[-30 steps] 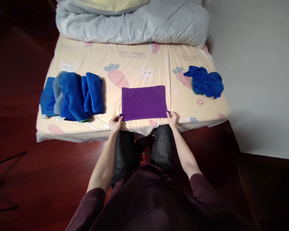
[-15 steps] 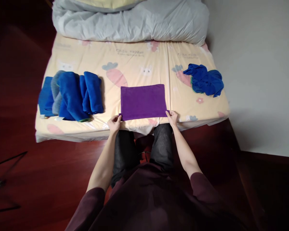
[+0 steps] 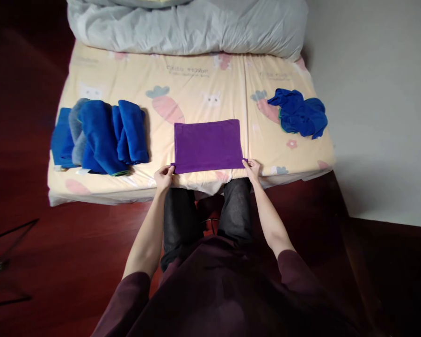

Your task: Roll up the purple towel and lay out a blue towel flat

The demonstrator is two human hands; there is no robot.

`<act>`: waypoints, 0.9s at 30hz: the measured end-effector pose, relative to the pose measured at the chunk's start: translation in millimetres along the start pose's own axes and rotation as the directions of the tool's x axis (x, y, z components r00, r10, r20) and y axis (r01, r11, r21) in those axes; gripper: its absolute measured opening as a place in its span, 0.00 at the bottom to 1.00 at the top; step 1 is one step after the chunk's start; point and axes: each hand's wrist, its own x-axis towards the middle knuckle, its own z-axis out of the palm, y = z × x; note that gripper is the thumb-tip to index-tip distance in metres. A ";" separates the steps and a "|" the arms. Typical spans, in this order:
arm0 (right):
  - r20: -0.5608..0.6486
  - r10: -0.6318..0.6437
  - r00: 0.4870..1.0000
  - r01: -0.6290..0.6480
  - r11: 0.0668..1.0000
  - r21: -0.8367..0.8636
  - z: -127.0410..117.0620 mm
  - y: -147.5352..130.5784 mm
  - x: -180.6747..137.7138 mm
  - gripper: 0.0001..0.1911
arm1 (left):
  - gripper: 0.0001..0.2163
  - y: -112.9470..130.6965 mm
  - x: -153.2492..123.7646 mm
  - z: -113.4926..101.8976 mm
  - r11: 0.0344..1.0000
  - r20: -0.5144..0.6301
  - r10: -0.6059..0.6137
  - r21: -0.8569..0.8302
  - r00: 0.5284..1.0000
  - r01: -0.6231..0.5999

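A purple towel [image 3: 207, 145] lies flat as a rectangle near the front edge of the bed. Its near edge is turned over into a narrow strip. At the near left corner, my left hand [image 3: 164, 177] is closed, pinching the cloth between thumb and fingers. My right hand [image 3: 252, 169] pinches the near right corner in the same way. Between the two hands the strip is stretched fairly straight.
Rolled and folded blue cloths [image 3: 100, 135] with a grey one lie at the left. A crumpled blue cloth [image 3: 300, 113] is on the right. A grey quilt [image 3: 189, 28] lies across the far side of the patterned bed sheet [image 3: 210, 89]. A wall [image 3: 379, 117] borders the right.
The near edge strip of the purple towel now sticks out further at the left, my left hand having moved slightly outward. The view has shifted a little.
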 end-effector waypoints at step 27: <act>-0.086 -0.114 0.990 0.092 0.970 -0.225 13.7 -7.8 -19.8 0.12 | 0.17 -0.1 -11.5 6.6 0.961 -0.072 0.180 0.226 0.981 -0.159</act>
